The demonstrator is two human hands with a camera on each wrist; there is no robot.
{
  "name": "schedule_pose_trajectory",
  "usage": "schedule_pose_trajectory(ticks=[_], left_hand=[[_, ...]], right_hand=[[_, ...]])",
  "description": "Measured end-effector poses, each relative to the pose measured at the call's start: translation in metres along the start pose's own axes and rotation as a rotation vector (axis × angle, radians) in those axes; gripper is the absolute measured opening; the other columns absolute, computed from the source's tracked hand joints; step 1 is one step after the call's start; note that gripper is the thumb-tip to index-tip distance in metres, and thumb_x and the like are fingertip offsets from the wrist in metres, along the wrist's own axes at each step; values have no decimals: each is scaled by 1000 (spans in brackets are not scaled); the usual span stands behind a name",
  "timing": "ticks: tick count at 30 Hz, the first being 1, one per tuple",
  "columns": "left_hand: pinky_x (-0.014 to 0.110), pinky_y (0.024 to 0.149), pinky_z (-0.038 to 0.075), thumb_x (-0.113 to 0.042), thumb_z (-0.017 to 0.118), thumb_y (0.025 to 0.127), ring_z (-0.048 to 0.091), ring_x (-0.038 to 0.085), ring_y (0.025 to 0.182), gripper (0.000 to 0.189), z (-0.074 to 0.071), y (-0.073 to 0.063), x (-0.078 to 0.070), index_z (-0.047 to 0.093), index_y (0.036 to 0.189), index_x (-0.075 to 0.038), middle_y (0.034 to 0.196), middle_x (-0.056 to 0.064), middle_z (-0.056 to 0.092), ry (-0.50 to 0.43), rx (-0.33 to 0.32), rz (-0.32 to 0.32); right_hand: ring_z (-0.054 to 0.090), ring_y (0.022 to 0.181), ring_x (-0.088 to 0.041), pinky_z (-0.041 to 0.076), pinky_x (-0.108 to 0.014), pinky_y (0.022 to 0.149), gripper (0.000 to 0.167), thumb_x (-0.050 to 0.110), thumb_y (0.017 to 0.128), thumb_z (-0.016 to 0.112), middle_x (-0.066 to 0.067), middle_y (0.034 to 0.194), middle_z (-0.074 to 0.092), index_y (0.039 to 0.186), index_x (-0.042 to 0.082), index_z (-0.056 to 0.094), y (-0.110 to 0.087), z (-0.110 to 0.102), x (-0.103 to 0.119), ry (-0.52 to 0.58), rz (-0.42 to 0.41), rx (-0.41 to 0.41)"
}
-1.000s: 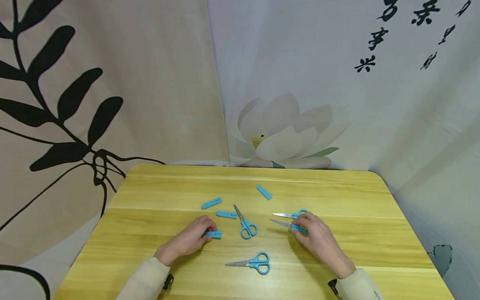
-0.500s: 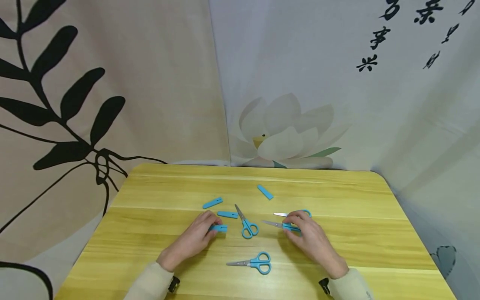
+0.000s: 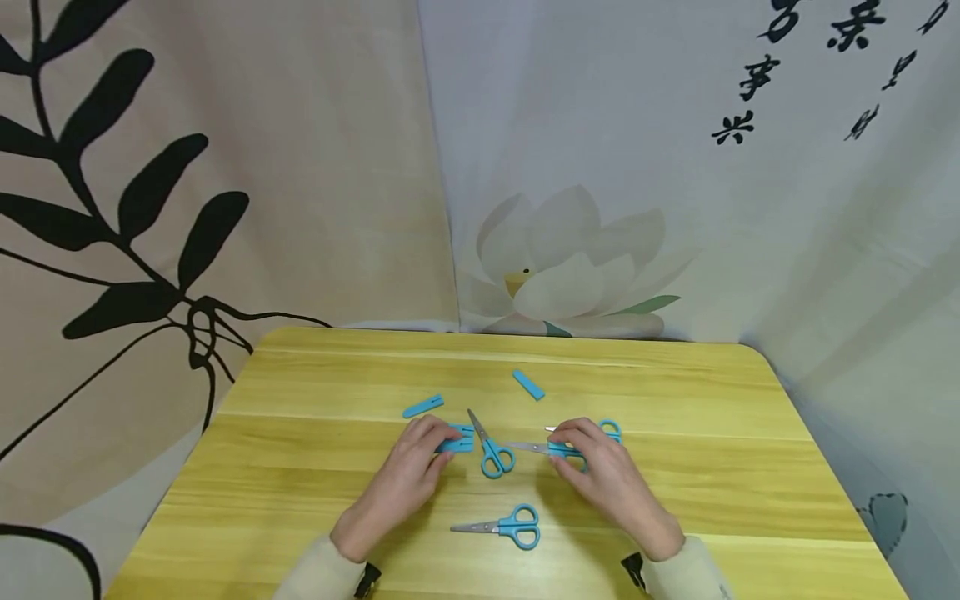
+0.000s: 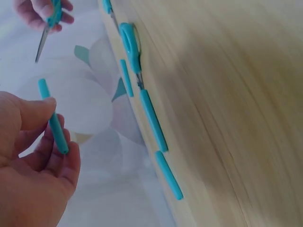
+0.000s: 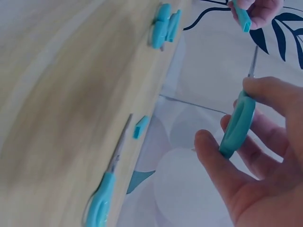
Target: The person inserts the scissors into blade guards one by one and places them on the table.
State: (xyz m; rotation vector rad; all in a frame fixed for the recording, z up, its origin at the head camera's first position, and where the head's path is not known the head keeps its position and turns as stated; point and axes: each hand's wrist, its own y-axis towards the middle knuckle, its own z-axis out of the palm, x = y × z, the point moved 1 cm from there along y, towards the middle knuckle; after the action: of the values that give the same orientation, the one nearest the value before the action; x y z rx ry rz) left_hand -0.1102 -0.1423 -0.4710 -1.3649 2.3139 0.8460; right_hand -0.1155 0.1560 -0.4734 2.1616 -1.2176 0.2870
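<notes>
In the head view my left hand (image 3: 405, 471) pinches a blue scissor blade cover (image 3: 459, 446) between thumb and fingers, its slotted end facing right. The left wrist view shows that cover (image 4: 57, 130) raised above the table. My right hand (image 3: 611, 475) holds a pair of blue-handled scissors (image 3: 564, 450) by the handle, blades pointing left toward the cover. Thumb and fingers grip the handle of these scissors (image 5: 240, 120) in the right wrist view. Tip and cover are apart. A second pair of scissors (image 3: 611, 430) lies partly hidden behind the right hand.
On the wooden table (image 3: 337, 358), another pair of scissors (image 3: 492, 450) lies between the hands, and one more (image 3: 519, 527) nearer the front. Loose blue covers lie farther back, one left (image 3: 423, 406) and one centre (image 3: 528, 384). A third cover (image 4: 154, 120) lies near the middle scissors.
Both hands have come closer together: the left has carried its cover right and slightly away, and the right has brought its scissors left. The things lying on the table have stayed put.
</notes>
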Motion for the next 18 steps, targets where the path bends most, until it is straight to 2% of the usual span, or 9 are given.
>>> schedule_pose_trajectory(ticks=[10, 18], left_hand=[[31, 81, 53, 1, 79, 90, 56, 15, 99, 24, 4, 2, -10, 74, 112, -8, 107, -2, 63, 18, -98, 53], [30, 79, 52, 0, 80, 89, 55, 14, 97, 25, 3, 2, -14, 76, 112, -9, 107, -3, 63, 14, -107, 77]], right_hand=[[70, 96, -19, 61, -35, 79, 24, 8, 82, 88, -2, 110, 69, 102, 10, 75, 8, -2, 13, 3, -58, -18], [70, 94, -17, 61, -32, 76, 25, 7, 81, 89, -2, 110, 68, 102, 9, 75, 10, -1, 18, -2, -57, -22]])
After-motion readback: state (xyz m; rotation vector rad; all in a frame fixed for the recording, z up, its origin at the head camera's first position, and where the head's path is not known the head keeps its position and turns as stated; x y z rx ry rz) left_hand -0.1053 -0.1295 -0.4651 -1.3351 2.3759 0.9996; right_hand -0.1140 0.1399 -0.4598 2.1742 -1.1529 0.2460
